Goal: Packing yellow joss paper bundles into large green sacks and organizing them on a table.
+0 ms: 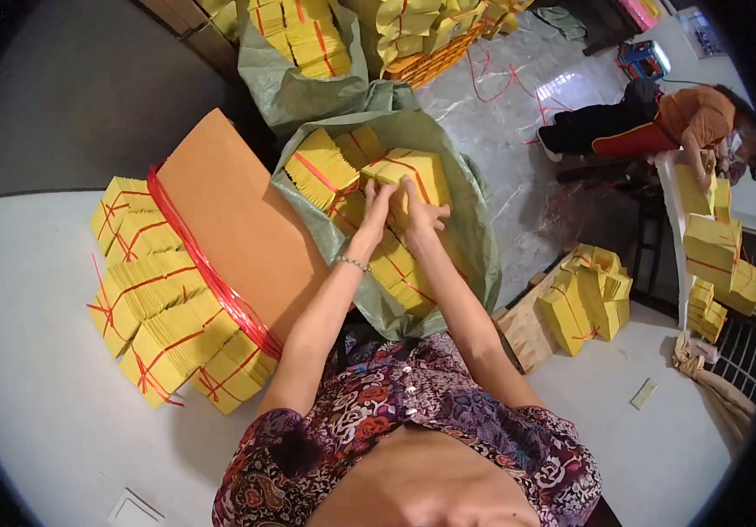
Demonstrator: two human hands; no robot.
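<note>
Both my hands reach into an open green woven sack [474, 237] in front of me. My left hand [376, 211] and my right hand [419, 209] grip the same bundle of yellow paper [413, 171], tied with red string, at the top of the pile in the sack. Other yellow bundles [321, 167] lie packed around and under it. A thin bracelet sits on my left wrist.
On the white table [26, 369] at my left lies a big stack of yellow bundles [167, 307] bound with red cord, against a brown cardboard sheet [237, 211]. More filled sacks [303, 53] stand beyond. Another person [694, 123] works at the right by stacked bundles [584, 299].
</note>
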